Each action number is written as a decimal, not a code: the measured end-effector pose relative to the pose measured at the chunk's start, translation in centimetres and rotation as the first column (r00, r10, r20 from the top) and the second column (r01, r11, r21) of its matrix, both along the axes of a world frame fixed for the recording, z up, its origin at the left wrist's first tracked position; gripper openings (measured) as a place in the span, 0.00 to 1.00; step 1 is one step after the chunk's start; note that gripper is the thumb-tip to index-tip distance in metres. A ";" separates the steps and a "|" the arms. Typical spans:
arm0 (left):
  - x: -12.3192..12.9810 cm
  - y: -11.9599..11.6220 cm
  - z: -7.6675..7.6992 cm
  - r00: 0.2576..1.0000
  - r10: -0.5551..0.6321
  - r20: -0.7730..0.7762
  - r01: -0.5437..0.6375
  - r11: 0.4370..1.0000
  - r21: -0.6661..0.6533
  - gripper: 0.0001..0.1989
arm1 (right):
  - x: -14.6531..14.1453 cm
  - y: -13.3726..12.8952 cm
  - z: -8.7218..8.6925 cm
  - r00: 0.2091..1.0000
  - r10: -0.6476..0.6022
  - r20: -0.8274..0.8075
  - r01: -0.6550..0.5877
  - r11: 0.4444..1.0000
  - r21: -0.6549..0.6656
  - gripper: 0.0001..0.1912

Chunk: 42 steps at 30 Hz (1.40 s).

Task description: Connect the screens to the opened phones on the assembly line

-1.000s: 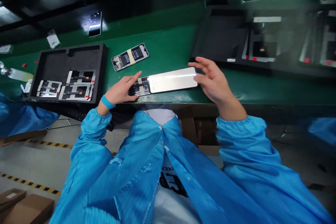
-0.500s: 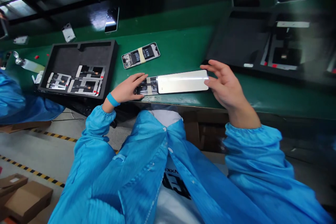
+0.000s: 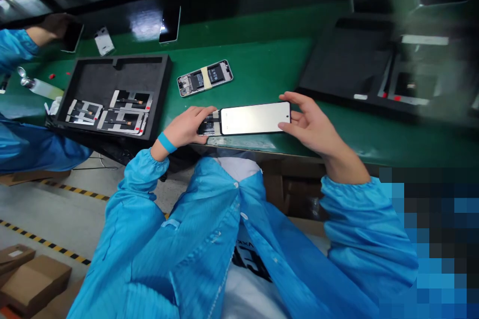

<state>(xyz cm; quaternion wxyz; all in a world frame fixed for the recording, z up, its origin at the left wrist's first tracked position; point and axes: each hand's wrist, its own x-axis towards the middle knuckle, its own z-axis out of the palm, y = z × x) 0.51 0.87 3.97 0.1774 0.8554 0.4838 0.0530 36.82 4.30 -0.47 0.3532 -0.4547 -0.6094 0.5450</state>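
Note:
My left hand (image 3: 187, 124) grips the left end of an opened phone body (image 3: 211, 123) near the table's front edge. Part of its dark insides shows between my fingers and the phone screen (image 3: 254, 118). That screen, bright white with a black rim, lies over the rest of the body. My right hand (image 3: 312, 119) holds the screen's right end, thumb on its face and fingers at the far edge. Behind them lies a second opened phone body (image 3: 205, 79) with a yellow strip across its battery.
To the left, a black foam tray (image 3: 160, 94) holds several phone screen parts (image 3: 123, 122). Another dark tray (image 3: 344, 55) stands on the right. A co-worker's hand (image 3: 50, 29) holds a dark phone (image 3: 72, 37) at upper left. Nearby are a bottle (image 3: 41, 87) and a phone (image 3: 170, 25).
My right hand has moved left with the screen, which now covers more of the phone body. A co-worker's arm with a phone has come into view at upper left.

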 end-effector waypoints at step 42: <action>-0.7 3.2 -1.4 0.994 0.005 0.111 0.017 0.981 -0.194 0.06 | 0.0 0.1 -0.3 0.873 -0.008 0.487 -0.165 0.936 0.312 0.39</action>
